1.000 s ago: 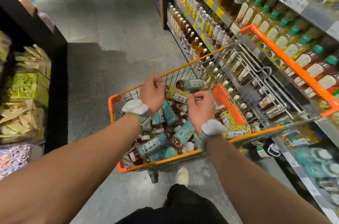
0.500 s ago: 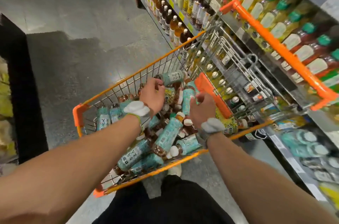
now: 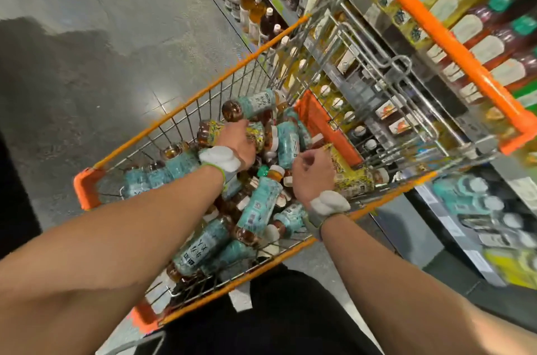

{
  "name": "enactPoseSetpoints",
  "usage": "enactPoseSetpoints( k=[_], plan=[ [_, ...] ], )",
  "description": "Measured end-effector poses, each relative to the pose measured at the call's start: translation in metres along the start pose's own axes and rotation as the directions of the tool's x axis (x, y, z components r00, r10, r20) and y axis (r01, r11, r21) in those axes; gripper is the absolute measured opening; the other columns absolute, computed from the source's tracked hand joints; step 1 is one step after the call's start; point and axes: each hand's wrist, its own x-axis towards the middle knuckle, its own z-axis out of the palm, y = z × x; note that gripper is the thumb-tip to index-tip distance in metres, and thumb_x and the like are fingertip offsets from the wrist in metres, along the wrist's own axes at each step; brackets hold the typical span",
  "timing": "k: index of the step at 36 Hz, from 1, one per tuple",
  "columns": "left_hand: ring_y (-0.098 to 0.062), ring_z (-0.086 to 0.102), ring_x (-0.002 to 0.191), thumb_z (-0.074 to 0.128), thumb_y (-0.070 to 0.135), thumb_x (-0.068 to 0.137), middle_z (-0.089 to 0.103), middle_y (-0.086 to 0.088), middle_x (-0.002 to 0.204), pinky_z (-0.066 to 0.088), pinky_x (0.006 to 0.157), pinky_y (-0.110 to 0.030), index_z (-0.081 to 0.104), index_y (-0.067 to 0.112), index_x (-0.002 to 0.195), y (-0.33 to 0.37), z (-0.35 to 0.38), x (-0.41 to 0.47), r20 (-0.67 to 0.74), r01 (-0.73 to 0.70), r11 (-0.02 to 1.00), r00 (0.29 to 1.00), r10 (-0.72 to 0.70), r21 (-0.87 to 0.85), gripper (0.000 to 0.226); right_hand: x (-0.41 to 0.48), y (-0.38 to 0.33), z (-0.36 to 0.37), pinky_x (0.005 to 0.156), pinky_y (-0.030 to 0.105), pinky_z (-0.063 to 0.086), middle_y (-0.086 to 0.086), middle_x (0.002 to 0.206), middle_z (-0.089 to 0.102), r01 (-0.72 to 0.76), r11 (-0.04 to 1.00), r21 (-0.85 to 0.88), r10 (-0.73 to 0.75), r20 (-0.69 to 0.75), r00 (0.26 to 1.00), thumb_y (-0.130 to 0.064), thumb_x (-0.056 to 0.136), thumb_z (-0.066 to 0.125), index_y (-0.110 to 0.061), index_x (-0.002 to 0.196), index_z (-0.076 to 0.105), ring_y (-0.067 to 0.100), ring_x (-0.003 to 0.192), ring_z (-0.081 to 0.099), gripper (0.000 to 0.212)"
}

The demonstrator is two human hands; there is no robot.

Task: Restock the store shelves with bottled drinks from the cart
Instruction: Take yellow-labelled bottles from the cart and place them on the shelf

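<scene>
Deep inside the cart [image 3: 186, 110], the left hand [image 3: 238, 141] grasps a yellow-labelled bottle [image 3: 257, 133]; the right hand [image 3: 312, 173] hangs curled nearby.
The left hand's fingers wrap over the yellow-labelled bottle, which lies on its side atop the heap toward the basket's far end. The right hand hovers just to its right with fingers bent inward; whether they pinch anything cannot be told, since the palm faces away. White wristbands [image 3: 220, 155] sit on both wrists. Teal-labelled bottles [image 3: 258, 205] lie jumbled on their sides under and around both hands. The orange handle [image 3: 436, 35] runs close against shelves [image 3: 380, 23] packed with bottled drinks. Grey floor [image 3: 101, 49] stretches left.
</scene>
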Motion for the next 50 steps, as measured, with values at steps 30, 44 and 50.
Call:
enactPoseSetpoints(
  k=[30,44,50],
  plan=[
    [-0.037,0.042,0.14,0.062,0.068,0.087,0.039,-0.013,0.157,0.041,0.109,-0.046,0.032,0.014,0.156,-0.011,0.022,0.04,0.372,-0.154,0.954,0.927,0.05,0.256,0.092,0.002,0.013,0.029,0.08,0.039,0.05,0.004,0.098,0.06,-0.024,0.999,-0.034,0.027,0.094,0.995,-0.025,0.096,0.061,-0.018,0.099,0.056,0.023,0.09,0.057,0.009],
    [-0.034,0.065,0.108,0.066,0.048,0.095,0.068,-0.019,0.116,0.055,0.086,-0.043,0.059,0.001,0.123,0.054,0.013,-0.014,0.213,0.068,0.788,0.974,0.081,-0.612,0.055,0.012,-0.004,0.008,0.074,0.04,0.042,0.002,0.095,0.06,0.057,0.996,0.068,-0.057,-0.008,0.998,-0.06,0.096,0.023,-0.031,0.101,0.053,0.026,0.084,0.055,0.042],
    [-0.036,0.07,0.106,0.072,0.053,0.071,0.075,-0.018,0.107,0.053,0.099,-0.056,0.076,0.007,0.102,0.069,0.006,-0.025,0.279,0.2,0.586,0.959,0.046,-0.785,0.056,0.014,-0.003,-0.003,0.055,0.014,0.033,-0.01,0.072,0.057,0.013,0.986,0.166,-0.016,0.019,1.0,-0.048,0.098,0.028,-0.021,0.08,0.054,-0.001,0.067,0.051,0.041]
  ],
)
